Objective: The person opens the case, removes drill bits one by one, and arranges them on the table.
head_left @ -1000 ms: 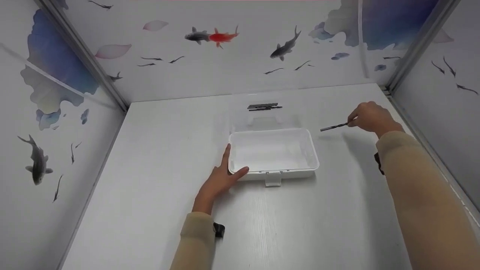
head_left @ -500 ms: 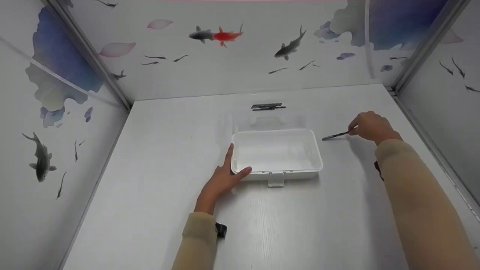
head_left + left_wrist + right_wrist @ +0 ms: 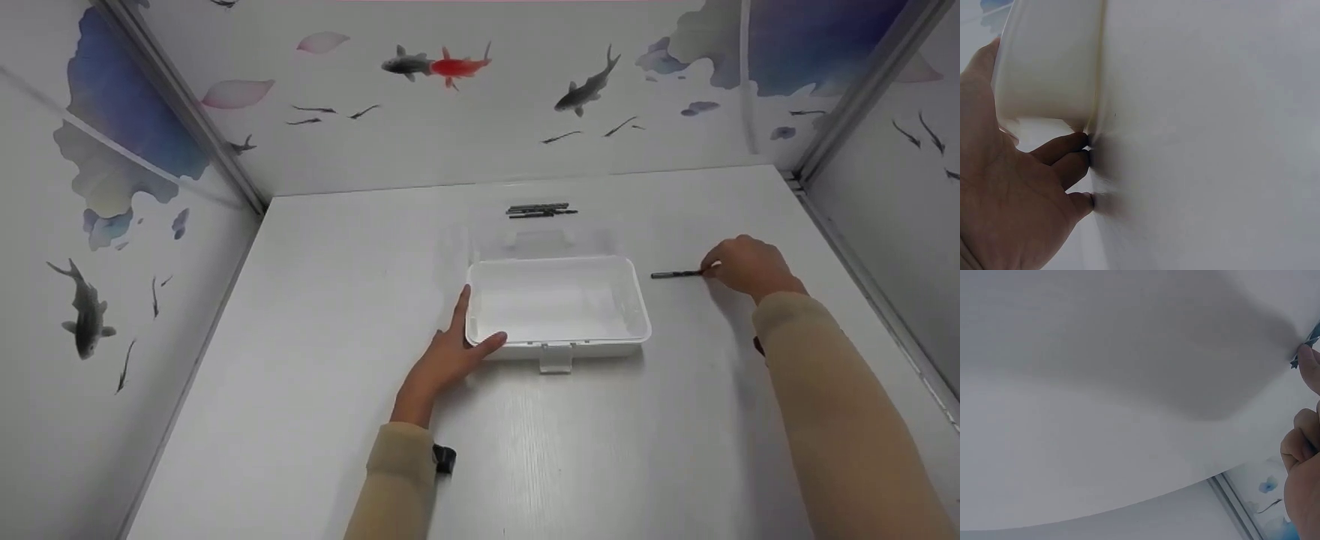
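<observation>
A white plastic box (image 3: 559, 349) with a latch on its front sits on the table, its lid back. My left hand (image 3: 442, 364) rests at its front-left corner, index finger along the left side and thumb on the front rim. In the left wrist view, other fingertips (image 3: 1081, 202) touch the table beside the box (image 3: 1050, 62). To the right of the box, my right hand (image 3: 752, 264) pinches one end of a dark drill bit (image 3: 675, 274), low over the table or touching it. Its fluted end (image 3: 1295, 361) shows by the thumb in the right wrist view.
Several dark drill bits (image 3: 540, 211) lie together behind the box, around the clear lid (image 3: 540, 240); whether they are on it or beyond it, I cannot tell. Walls printed with fish enclose the white table (image 3: 337, 300) at the back and sides.
My right hand has come down and nearer, and the drill bit has turned from slanting to almost level across the view. The left hand has stayed at the box corner.
</observation>
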Motion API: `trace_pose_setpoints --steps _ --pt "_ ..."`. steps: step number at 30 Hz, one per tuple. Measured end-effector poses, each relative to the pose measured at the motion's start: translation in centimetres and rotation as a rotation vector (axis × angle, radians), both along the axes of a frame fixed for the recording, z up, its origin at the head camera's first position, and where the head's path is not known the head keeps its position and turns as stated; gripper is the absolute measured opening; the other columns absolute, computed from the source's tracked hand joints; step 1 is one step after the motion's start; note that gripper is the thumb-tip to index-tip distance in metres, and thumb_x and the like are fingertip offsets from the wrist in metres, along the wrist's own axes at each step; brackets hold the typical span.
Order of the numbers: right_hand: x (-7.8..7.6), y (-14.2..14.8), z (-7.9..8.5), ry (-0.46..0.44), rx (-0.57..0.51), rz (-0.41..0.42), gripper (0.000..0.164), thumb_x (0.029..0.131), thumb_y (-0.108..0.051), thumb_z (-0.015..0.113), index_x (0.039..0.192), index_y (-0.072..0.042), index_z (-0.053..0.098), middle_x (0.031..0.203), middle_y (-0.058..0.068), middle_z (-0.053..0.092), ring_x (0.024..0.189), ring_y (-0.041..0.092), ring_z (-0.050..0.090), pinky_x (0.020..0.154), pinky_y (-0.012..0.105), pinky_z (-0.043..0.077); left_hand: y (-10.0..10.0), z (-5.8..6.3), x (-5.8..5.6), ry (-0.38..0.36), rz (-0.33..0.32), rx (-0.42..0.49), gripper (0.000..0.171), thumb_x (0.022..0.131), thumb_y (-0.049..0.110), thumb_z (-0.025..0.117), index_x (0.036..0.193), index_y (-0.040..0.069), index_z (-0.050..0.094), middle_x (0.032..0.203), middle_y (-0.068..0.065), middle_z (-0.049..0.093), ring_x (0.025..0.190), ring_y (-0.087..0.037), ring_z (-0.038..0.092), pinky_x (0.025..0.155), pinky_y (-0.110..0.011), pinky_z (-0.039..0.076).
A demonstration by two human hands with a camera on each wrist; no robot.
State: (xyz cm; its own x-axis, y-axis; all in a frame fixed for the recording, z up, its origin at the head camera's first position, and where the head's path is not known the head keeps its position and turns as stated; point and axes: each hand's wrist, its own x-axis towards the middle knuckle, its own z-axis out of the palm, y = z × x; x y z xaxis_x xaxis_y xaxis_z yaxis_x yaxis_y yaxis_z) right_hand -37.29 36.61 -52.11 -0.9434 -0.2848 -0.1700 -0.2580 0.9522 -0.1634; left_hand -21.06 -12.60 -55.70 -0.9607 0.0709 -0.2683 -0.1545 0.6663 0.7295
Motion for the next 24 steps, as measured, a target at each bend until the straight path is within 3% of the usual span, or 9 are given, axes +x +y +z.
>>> trace_pose_setpoints --steps 8,15,19,24 --pt "0.1 -0.1 0.2 0.007 0.013 0.012 0.019 0.1 -0.013 0.074 0.116 -0.009 0.083 0.129 0.029 0.073 0.116 0.052 0.068 0.092 0.064 0.057 -0.1 -0.1 0.0 -0.008 0.008 0.009 0.113 0.083 0.093 0.057 0.167 0.055 -0.009 0.176 -0.018 0.026 0.163 -0.053 0.015 0.124 -0.074 0.028" --pt "0.0 0.2 0.9 0.007 0.022 0.013 0.025 0.101 -0.007 0.069 0.124 -0.007 0.079 0.129 0.03 0.072 0.12 0.054 0.065 0.093 0.064 0.057 0.0 0.1 0.0 0.014 -0.02 0.018 0.113 0.086 0.09 0.057 0.168 0.05 -0.009 0.177 -0.017 0.026 0.161 -0.058 0.015 0.124 -0.075 0.026" --pt "-0.1 0.2 2.0 -0.025 0.004 0.006 0.029 0.102 -0.009 0.069 0.13 -0.005 0.076 0.133 0.03 0.069 0.125 0.054 0.063 0.097 0.066 0.055 -0.1 0.0 0.0 0.018 -0.024 0.015 0.114 0.086 0.09 0.057 0.169 0.047 -0.009 0.177 -0.018 0.025 0.161 -0.059 0.015 0.126 -0.074 0.024" --pt "-0.3 0.3 4.6 -0.021 -0.007 0.004 0.031 0.104 -0.014 0.069 0.133 -0.005 0.074 0.136 0.032 0.067 0.124 0.055 0.063 0.097 0.066 0.055 -0.1 -0.1 0.0 0.009 -0.022 0.015 0.114 0.087 0.089 0.057 0.17 0.046 -0.008 0.177 -0.017 0.025 0.161 -0.058 0.015 0.127 -0.073 0.023"
